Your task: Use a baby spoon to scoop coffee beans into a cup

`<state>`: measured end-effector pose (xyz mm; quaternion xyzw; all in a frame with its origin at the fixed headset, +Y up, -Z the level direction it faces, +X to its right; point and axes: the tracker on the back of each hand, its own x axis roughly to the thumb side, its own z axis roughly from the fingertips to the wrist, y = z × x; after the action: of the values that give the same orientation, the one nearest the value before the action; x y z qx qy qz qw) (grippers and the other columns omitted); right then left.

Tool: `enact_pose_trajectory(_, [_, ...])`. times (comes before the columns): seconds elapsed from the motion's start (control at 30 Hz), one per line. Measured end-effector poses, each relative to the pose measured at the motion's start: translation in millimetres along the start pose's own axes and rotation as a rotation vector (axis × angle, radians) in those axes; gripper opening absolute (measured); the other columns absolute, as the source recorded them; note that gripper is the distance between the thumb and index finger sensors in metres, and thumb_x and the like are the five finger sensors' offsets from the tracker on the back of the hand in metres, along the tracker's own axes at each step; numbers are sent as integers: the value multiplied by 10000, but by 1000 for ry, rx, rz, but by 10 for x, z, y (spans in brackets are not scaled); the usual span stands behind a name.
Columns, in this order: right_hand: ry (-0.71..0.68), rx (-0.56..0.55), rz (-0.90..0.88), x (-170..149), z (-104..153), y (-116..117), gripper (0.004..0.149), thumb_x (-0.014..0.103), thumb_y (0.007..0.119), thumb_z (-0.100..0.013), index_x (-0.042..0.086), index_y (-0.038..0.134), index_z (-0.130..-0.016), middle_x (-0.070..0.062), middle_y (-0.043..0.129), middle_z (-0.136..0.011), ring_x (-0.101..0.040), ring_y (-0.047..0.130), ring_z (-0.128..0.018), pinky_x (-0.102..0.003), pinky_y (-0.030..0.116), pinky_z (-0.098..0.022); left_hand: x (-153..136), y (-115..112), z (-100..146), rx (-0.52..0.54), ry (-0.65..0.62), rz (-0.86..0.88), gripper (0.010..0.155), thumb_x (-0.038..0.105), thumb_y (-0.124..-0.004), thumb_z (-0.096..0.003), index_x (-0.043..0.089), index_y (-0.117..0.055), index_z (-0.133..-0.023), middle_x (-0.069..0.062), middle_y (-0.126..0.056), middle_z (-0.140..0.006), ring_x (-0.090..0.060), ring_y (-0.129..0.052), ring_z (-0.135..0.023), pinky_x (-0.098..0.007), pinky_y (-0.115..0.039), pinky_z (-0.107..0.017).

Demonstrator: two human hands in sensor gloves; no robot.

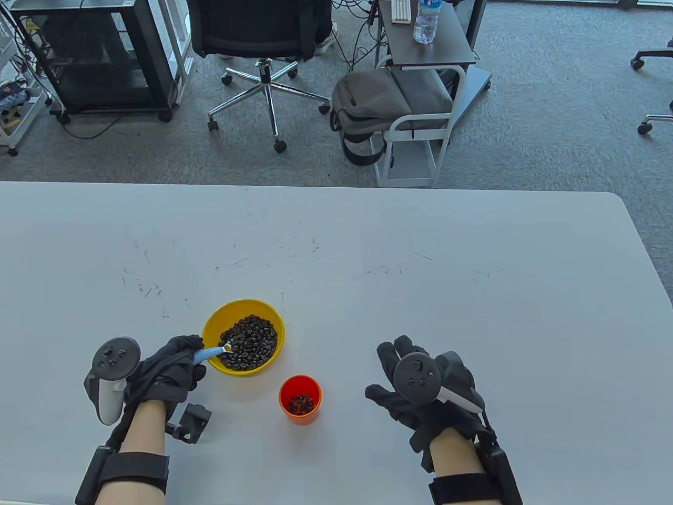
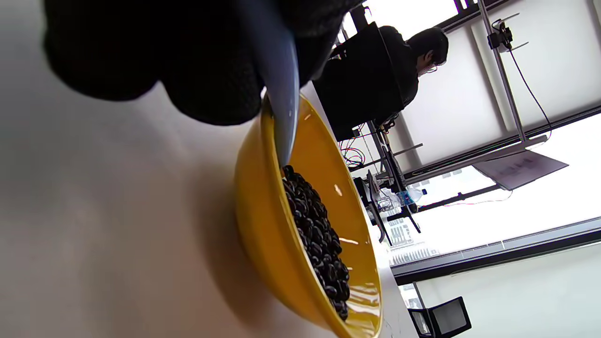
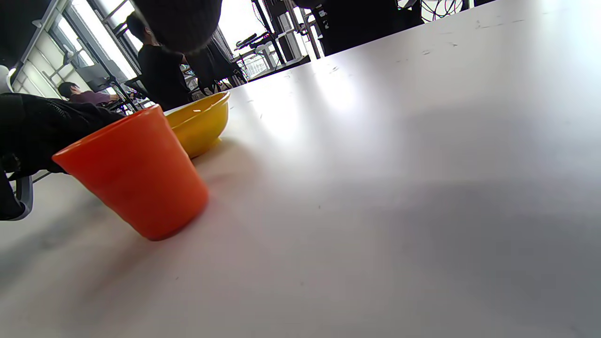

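A yellow bowl (image 1: 211, 321) holds a heap of coffee beans (image 1: 250, 342). My left hand (image 1: 168, 365) grips a blue baby spoon (image 1: 209, 354) by the handle, with the spoon's tip dipped into the beans at the bowl's left side. In the left wrist view the spoon (image 2: 281, 94) runs down from my fingers into the bowl (image 2: 263, 225). An orange cup (image 1: 299, 416) with a few beans in it stands in front of the bowl; it also shows in the right wrist view (image 3: 136, 178). My right hand (image 1: 420, 389) rests flat on the table, empty, to the right of the cup.
The white table (image 1: 420, 273) stretches wide behind and to the right of the bowl. An office chair (image 1: 263, 42), a grey backpack (image 1: 378, 100) and a cart stand on the floor beyond the far edge.
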<state>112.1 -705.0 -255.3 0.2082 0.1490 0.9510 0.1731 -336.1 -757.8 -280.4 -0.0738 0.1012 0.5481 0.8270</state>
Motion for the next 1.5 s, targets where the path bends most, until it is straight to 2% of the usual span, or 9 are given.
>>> enact_pose_trajectory(0.4, [1, 8, -3, 0, -8, 9, 810, 549, 623, -598, 11, 306, -1115, -397, 234, -1104, -657, 355, -915, -742, 424, -639, -101, 32, -9, -16, 45, 167, 444, 83, -603, -571, -11, -711, -991, -366, -740, -896, -424, -925, -597, -599, -799, -464])
enact_pose_trajectory(0.77, [4, 13, -7, -2, -14, 14, 810, 548, 622, -599, 11, 306, -1115, -397, 234, -1104, -657, 353, -915, -743, 423, -638, -67, 41, -5, -12, 23, 162, 439, 86, -601, -572, 0, -713, -988, -357, -742, -900, -419, -924, -596, -596, -799, -465])
enact_pose_trajectory(1.0, [4, 10, -8, -2, -18, 14, 809, 548, 622, -599, 11, 306, -1115, -397, 235, -1104, -657, 355, -915, -742, 423, -638, 49, 19, 14, -36, -47, 165, 436, 90, -600, -574, 7, -714, -986, -354, -743, -899, -414, -925, -593, -592, -800, -464])
enact_pose_trajectory(1.3, [2, 5, -11, -6, -15, 10, 811, 548, 623, -598, 10, 306, -1115, -398, 235, -1103, -657, 356, -914, -741, 424, -638, 270, -107, 75, -146, -158, 184, 433, 90, -603, -574, 9, -720, -983, -355, -750, -895, -413, -928, -587, -590, -803, -459])
enact_pose_trajectory(1.5, [1, 3, -13, -8, -13, 10, 809, 548, 622, -599, 11, 307, -1114, -398, 236, -1103, -658, 355, -914, -741, 424, -639, 403, -240, 123, -295, -221, 187, 433, 88, -607, -575, 3, -727, -982, -360, -756, -890, -418, -930, -580, -594, -802, -456])
